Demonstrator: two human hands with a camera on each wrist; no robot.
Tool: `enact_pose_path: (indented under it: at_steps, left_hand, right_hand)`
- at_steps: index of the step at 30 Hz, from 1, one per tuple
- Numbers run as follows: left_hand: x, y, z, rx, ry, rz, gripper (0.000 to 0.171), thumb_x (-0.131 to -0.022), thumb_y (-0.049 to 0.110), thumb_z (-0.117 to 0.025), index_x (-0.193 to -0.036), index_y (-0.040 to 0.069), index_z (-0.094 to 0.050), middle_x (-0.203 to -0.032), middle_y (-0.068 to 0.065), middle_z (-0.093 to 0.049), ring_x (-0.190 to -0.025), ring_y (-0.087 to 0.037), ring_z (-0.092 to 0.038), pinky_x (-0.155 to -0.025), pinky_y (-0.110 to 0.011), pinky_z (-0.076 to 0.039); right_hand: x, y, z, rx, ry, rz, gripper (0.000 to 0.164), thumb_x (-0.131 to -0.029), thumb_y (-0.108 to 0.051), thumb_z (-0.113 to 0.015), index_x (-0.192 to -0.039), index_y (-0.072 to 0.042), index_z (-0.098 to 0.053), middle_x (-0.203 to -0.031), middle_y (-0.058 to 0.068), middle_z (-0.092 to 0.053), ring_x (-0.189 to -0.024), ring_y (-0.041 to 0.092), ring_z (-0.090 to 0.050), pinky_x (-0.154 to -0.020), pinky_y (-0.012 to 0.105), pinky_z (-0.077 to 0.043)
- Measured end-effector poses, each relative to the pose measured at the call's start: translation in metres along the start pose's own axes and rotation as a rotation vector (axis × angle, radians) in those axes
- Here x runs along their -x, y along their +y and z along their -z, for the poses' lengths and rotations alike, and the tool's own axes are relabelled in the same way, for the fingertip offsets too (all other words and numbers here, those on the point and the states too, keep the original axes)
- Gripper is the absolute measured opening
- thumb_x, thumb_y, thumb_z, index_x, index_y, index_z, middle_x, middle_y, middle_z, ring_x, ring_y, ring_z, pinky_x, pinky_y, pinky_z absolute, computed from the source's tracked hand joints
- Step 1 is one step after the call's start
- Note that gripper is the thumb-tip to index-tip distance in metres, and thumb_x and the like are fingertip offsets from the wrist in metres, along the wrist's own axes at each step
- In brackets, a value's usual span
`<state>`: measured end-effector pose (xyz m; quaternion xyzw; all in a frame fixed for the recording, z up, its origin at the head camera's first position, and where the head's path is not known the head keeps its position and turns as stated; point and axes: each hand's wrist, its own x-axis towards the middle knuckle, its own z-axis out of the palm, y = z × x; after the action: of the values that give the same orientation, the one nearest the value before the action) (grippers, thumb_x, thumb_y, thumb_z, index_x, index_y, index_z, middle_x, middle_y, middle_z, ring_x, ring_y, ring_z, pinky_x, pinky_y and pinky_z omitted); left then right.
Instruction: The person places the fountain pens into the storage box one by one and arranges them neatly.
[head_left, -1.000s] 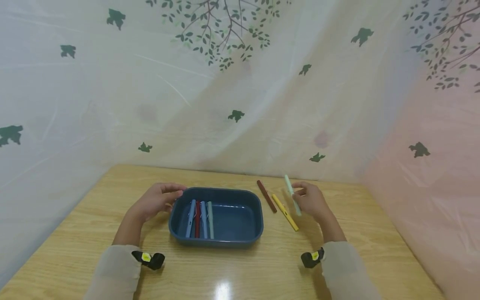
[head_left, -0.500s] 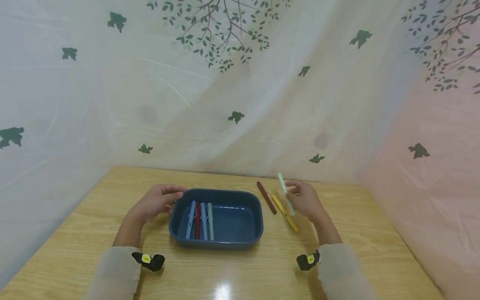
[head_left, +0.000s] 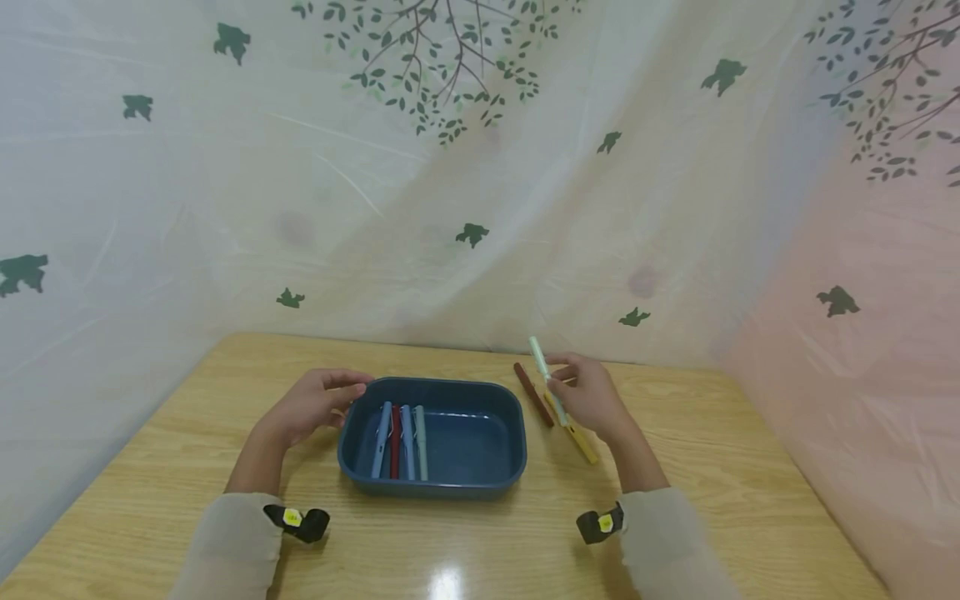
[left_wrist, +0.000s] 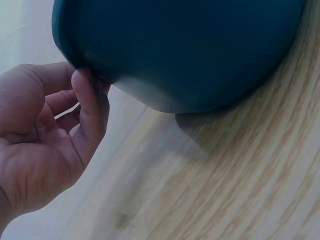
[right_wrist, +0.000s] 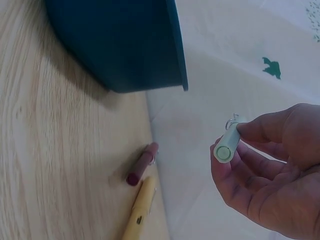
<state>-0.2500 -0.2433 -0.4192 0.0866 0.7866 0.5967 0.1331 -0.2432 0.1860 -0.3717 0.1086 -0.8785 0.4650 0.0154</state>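
Observation:
My left hand (head_left: 309, 404) pinches the far left corner of a dark blue rectangular tray (head_left: 431, 490) between thumb and fingers. In the left wrist view the thumb (left_wrist: 89, 107) lies against the tray's outer wall. My right hand (head_left: 588, 400) holds a pale mint pen (head_left: 538, 354) aloft, tilted, to the right of the tray. In the right wrist view, thumb and fingers pinch this pen (right_wrist: 228, 145), whose round end faces the camera. Below it on the table lie a yellow pen (head_left: 581, 442), partly covered, and a brownish-red pen (head_left: 528, 390).
Side by side in the tray's left half lie a blue pen (head_left: 381, 442), a red pen (head_left: 395, 442), another blue pen (head_left: 408, 442) and a grey-green pen (head_left: 422, 443). A patterned curtain (head_left: 375, 250) hangs behind the wooden table (head_left: 360, 550).
The right hand has carried the mint pen leftward, nearer the tray and over the yellow pen. The left hand and tray have stayed in place.

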Motion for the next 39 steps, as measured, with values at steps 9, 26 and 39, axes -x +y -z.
enact_pose_path:
  at_steps: [9, 26, 39]
  left_hand:
    - [-0.002, -0.001, 0.000, -0.023, 0.013, 0.019, 0.041, -0.106, 0.026, -0.058, -0.140, 0.003, -0.059, -0.123, -0.015, -0.067, -0.098, -0.024, -0.064, -0.078, -0.035, -0.057]
    - [-0.001, 0.000, -0.001, -0.015, 0.013, 0.017, 0.041, -0.106, 0.025, -0.058, -0.140, 0.002, -0.059, -0.122, -0.014, -0.067, -0.096, -0.024, -0.063, -0.077, -0.034, -0.057]
    - [-0.003, -0.003, 0.000, -0.015, 0.009, 0.018, 0.040, -0.107, 0.025, -0.058, -0.139, 0.002, -0.060, -0.121, -0.015, -0.068, -0.097, -0.024, -0.064, -0.079, -0.035, -0.057]
  right_hand:
    - [-0.001, -0.019, -0.017, 0.030, -0.002, 0.026, 0.038, -0.099, -0.003, -0.065, -0.137, -0.007, -0.063, -0.112, 0.020, -0.070, -0.097, 0.035, -0.071, -0.069, 0.038, -0.059]
    - [0.000, -0.038, -0.046, 0.113, -0.031, 0.116, 0.035, -0.098, -0.003, -0.066, -0.133, -0.008, -0.066, -0.102, 0.009, -0.073, -0.089, 0.023, -0.068, -0.073, 0.039, -0.058]
    - [0.002, -0.043, -0.066, 0.083, -0.107, 0.119, 0.033, -0.098, -0.001, -0.065, -0.130, -0.006, -0.065, -0.100, 0.011, -0.071, -0.086, 0.023, -0.070, -0.069, 0.036, -0.059]
